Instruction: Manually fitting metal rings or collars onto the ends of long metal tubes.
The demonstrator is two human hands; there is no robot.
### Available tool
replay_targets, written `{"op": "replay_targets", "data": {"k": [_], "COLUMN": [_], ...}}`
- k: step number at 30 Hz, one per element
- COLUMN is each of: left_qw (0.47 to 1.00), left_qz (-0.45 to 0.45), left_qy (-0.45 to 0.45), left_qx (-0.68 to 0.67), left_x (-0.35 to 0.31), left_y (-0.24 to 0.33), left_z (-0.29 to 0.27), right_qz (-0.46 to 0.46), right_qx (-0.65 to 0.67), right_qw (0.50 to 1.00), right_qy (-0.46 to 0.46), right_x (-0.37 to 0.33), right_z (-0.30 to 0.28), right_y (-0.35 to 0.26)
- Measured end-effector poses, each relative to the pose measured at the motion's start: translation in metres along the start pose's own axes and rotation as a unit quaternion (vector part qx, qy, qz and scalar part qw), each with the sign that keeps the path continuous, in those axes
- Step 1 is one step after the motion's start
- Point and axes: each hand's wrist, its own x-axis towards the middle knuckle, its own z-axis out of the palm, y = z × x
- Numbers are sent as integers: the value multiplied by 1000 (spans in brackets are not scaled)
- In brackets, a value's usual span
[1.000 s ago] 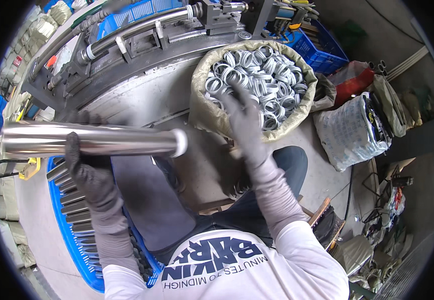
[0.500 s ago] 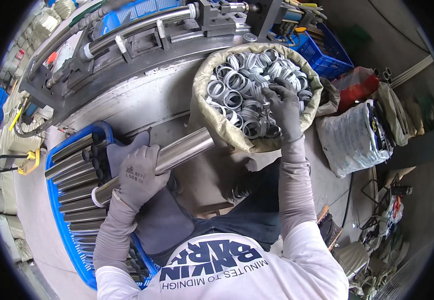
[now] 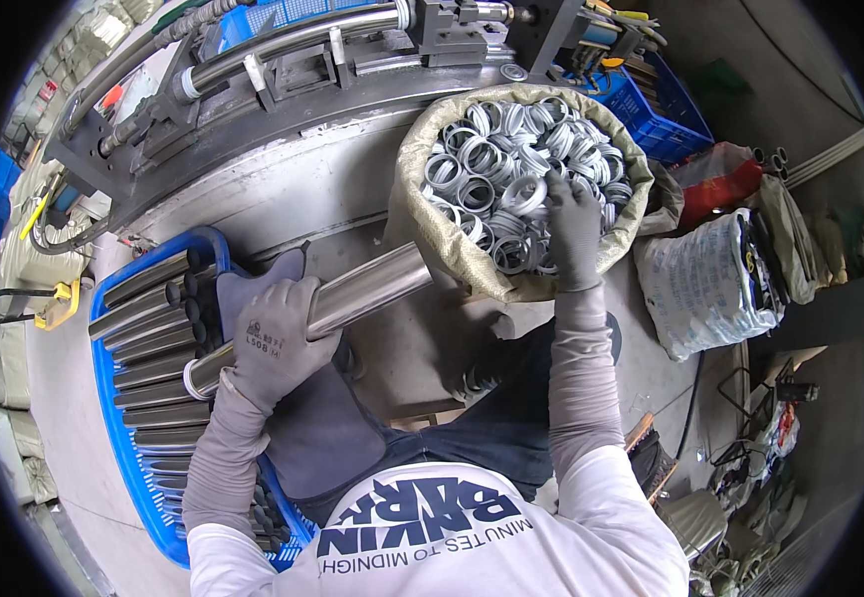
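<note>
My left hand (image 3: 280, 336), in a grey glove, is wrapped round a shiny metal tube (image 3: 372, 289). The tube slants up to the right, and a white ring (image 3: 193, 379) sits around its lower left end. Over a woven sack (image 3: 415, 189) heaped with grey-white rings (image 3: 477, 156), my gloved right hand (image 3: 575, 227) has its fingers closed at the edge of one pale ring (image 3: 523, 196). That ring faces up on top of the heap; the fingertips partly hide the contact.
On my left, a blue basket (image 3: 215, 242) holds several metal tubes (image 3: 158, 350). A metal machine (image 3: 283, 109) with another tube in it runs across the back. To the right are a blue crate (image 3: 666, 137) and a white bag (image 3: 700, 289).
My right hand's fingers have gone from spread over the rings to closed at one pale ring. My left hand keeps its hold on the tube. The view has shifted slightly.
</note>
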Motion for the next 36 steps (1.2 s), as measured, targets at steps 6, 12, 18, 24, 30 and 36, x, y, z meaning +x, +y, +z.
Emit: {"op": "replay_targets", "data": {"k": [6,12,18,24,30,36], "left_qw": [1000,1000,1000,999,999,999], "left_qz": [2,3,3,18,-4,24], "left_qy": [1,-6,4,29,8,25], "left_qx": [1,2,-6,-25,-51,-42], "left_x": [0,3,3,2,-2,-2], "left_y": [-1,0,1,0,2,-1], "left_z": [1,2,-1,-3,-11,-8], "right_qz": [-214,-269,-132,115,87,30], "right_qx": [-286,-382,-66,414,343,294], "right_qw": [931,867,982,859,902,918], "right_qy": [-73,-176,-119,-277,-247,-263], "right_x": [-11,-25,-40,-82,-110,-130], "right_z": [-5,-21,-4,19,45,78], "right_y": [4,-5,-29,-26,-42,-30]}}
